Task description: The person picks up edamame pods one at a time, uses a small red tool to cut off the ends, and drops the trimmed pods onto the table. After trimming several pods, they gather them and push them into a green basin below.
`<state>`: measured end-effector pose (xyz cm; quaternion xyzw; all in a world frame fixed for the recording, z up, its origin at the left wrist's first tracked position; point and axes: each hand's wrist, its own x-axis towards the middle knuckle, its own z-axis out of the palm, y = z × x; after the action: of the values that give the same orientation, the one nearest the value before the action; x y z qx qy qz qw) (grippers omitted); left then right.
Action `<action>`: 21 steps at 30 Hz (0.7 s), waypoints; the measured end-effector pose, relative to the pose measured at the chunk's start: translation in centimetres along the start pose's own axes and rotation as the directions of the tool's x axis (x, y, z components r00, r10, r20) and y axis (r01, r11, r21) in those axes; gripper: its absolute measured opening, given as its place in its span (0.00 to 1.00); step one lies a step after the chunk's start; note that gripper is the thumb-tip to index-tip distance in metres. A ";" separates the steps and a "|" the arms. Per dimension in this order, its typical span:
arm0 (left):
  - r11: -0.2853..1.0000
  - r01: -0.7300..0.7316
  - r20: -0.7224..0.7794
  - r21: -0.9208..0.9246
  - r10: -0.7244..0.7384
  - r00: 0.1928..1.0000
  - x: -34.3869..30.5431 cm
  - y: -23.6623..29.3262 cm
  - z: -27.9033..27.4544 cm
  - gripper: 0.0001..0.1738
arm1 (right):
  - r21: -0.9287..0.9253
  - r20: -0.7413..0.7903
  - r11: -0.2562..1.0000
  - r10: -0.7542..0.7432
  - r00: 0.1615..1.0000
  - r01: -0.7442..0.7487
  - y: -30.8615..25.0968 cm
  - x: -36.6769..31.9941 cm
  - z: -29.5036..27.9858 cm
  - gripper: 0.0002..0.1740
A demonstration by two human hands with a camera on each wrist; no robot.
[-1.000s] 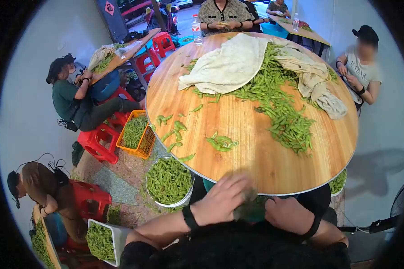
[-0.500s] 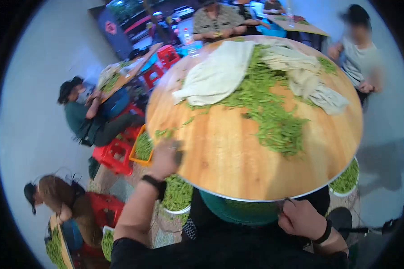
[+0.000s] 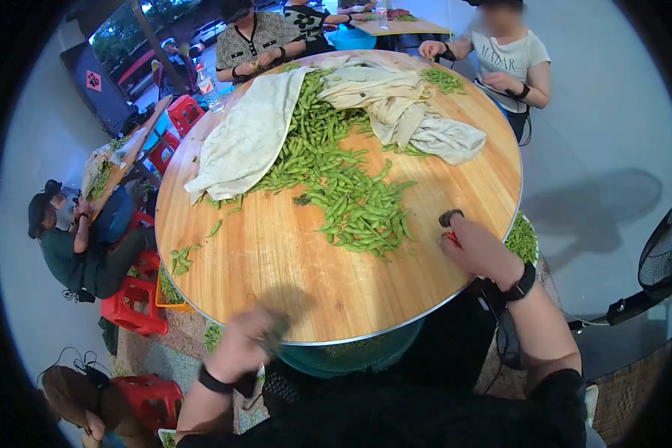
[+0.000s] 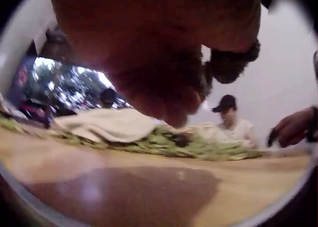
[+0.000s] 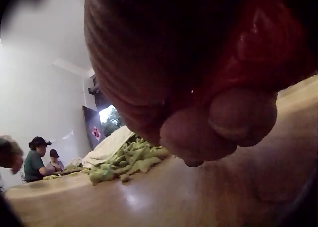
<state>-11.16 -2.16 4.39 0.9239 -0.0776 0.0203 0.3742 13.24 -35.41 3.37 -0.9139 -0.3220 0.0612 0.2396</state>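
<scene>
Green pods (image 3: 366, 205) lie in a spreading heap on the round wooden table (image 3: 276, 261), partly under pale cloths (image 3: 250, 134). My left hand (image 3: 239, 343), blurred, is at the table's front-left edge. Its fingers hang loosely curled in the left wrist view, a dark covering (image 4: 233, 65) on one digit; no held thing shows. Over the table's right side, my right hand (image 3: 481, 250) curls around a small red object (image 3: 452, 237), mostly hidden in the palm. A dark covering (image 3: 449, 217) sits at one of its fingertips. Several loose pods (image 3: 181, 260) lie near the left edge.
A green tub (image 3: 351, 358) is under the table's front edge. A bottle (image 3: 207, 88) stands at the back left. One person (image 3: 511, 63) is at the right side, another (image 3: 257, 48) at the back. Red stools (image 3: 134, 305) are at left, a fan (image 3: 658, 246) at right.
The head view has turned. My left hand has come from the left-edge pods to the front edge; my right hand has moved over the tabletop. The front-left pod clump seen at first is gone.
</scene>
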 end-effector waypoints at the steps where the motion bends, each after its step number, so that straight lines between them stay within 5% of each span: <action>1: 0.984 0.017 0.161 -0.176 0.012 0.987 0.3 2.2 1.8 0.08 | -0.001 0.000 1.000 0.006 1.000 -0.006 -0.1 0.6 0.2 0.17; 3: 0.994 -0.074 0.558 -0.085 0.110 0.822 -0.1 0.7 5.8 0.16 | -0.020 0.017 1.000 0.024 1.000 -0.023 -1.0 2.0 0.9 0.18; 5: 0.993 -0.076 0.557 -0.085 0.110 0.823 -1.6 -2.6 9.3 0.18 | 0.009 0.024 1.000 0.030 0.999 -0.030 -2.0 3.5 1.8 0.19; 7: 0.989 0.107 0.468 0.098 -0.141 0.872 -2.4 -4.9 11.0 0.22 | 0.027 0.028 0.999 0.032 0.999 -0.032 -3.7 4.7 3.1 0.19; 8: 0.991 0.100 0.459 0.095 -0.132 0.878 -2.6 -5.3 11.7 0.22 | 0.032 0.029 0.997 0.064 0.998 -0.065 -4.7 5.3 4.0 0.19; 10: 0.957 0.201 0.602 0.210 -0.289 0.745 -2.6 -5.2 13.1 0.21 | 0.024 0.027 0.995 0.093 0.995 -0.094 -6.8 6.6 5.9 0.20; 13: 0.969 0.146 0.576 0.201 -0.238 0.782 -3.2 -6.1 14.5 0.20 | 0.025 0.013 0.999 0.034 0.999 -0.034 -10.3 7.2 8.1 0.19; 15: 0.976 0.121 0.570 0.181 -0.204 0.796 -3.7 -6.7 14.8 0.19 | 0.023 0.128 0.991 -0.135 0.982 0.133 -12.8 6.9 8.4 0.18; 17: 0.983 0.086 0.570 0.161 -0.164 0.805 -4.4 -7.0 15.0 0.19 | 0.148 0.192 0.989 -0.055 0.980 0.027 -14.0 6.2 7.5 0.15; 19: 0.997 0.063 0.521 0.054 -0.082 0.850 -5.1 -6.4 15.2 0.19 | 0.353 0.041 0.935 -0.030 0.999 0.014 -12.5 6.0 5.1 0.12; 21: 0.997 0.063 0.556 0.045 -0.077 0.827 -5.5 -5.7 14.6 0.19 | 0.299 0.003 0.942 0.162 0.987 -0.155 -9.2 6.8 2.7 0.10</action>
<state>-16.04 -7.57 -10.52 0.8964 -0.1491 -0.2627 0.3245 12.74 -23.92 5.66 -0.8909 -0.2318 0.1182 0.3723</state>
